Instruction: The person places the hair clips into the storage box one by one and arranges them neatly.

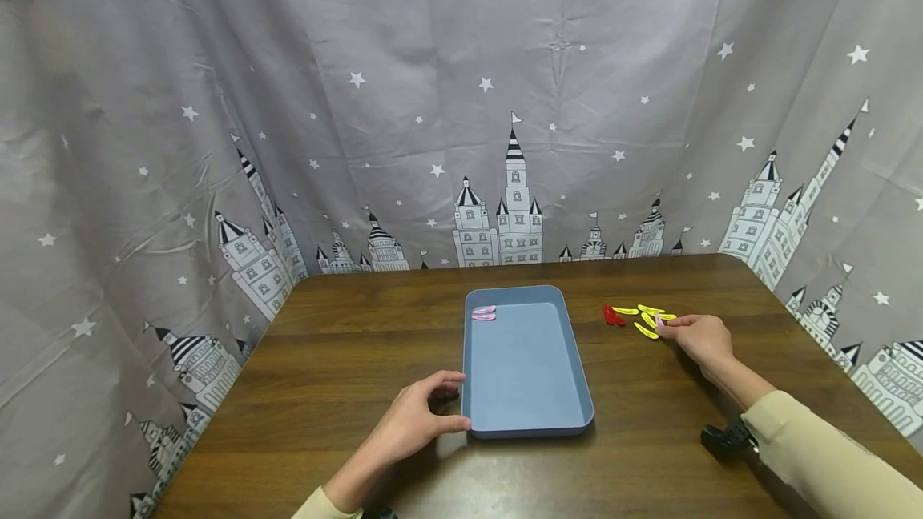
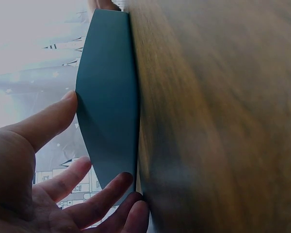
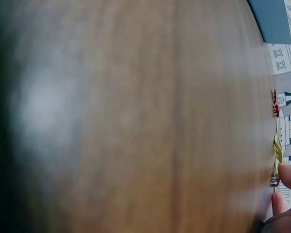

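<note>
My right hand [image 1: 701, 338] pinches a pink snap hair clip [image 1: 659, 323] between thumb and fingertip, just over several yellow hair clips [image 1: 645, 331] on the table. In the right wrist view the held clip shows as a small dark shape between the fingertips. Beside the yellow clips, to their left, lie red hair clips [image 1: 610, 315]. Two pink hair clips [image 1: 484, 313] lie side by side in the far left corner of the blue-grey tray [image 1: 526, 367]. With fingers spread and relaxed, my left hand [image 1: 418, 416] touches the tray's near left side, its thumb at the rim.
The brown wooden table [image 1: 346, 343] carries the tray at its middle. Behind it and along its sides hangs a grey curtain [image 1: 404, 102] printed with castles and stars. A black strap device [image 1: 724, 440] sits at the right wrist.
</note>
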{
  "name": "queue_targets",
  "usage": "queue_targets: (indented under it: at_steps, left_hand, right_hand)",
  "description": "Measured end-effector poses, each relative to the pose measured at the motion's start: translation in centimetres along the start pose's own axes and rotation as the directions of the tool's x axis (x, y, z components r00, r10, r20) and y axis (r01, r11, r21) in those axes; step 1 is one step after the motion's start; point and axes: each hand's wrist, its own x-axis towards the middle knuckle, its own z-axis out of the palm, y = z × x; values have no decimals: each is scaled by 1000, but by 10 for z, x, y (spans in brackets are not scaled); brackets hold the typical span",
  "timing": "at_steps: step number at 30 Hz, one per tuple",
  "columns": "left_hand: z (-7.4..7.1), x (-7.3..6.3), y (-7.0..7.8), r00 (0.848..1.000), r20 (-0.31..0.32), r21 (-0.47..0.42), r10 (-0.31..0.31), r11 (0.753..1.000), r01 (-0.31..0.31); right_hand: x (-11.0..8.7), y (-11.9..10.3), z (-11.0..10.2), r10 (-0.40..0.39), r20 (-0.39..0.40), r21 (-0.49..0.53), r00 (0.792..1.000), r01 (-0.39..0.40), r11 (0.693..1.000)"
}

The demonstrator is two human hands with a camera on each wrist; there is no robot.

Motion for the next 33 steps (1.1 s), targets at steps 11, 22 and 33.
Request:
queue_targets:
  at_steps: [11, 22, 33]
  left_hand:
    - [1, 0, -1, 1000, 1, 4, -6, 1000, 6]
    - [0, -1, 0, 1000, 1, 0, -7, 1000, 7]
    - [0, -1, 1, 1000, 7, -4, -2, 1000, 3]
  right_hand:
    - [-3, -2, 1, -32, -33, -31, 999, 31, 999]
    - [-3, -2, 2, -53, -61, -48, 997, 51, 998]
    - [-5, -2, -2, -51, -33, -33, 998, 50, 998]
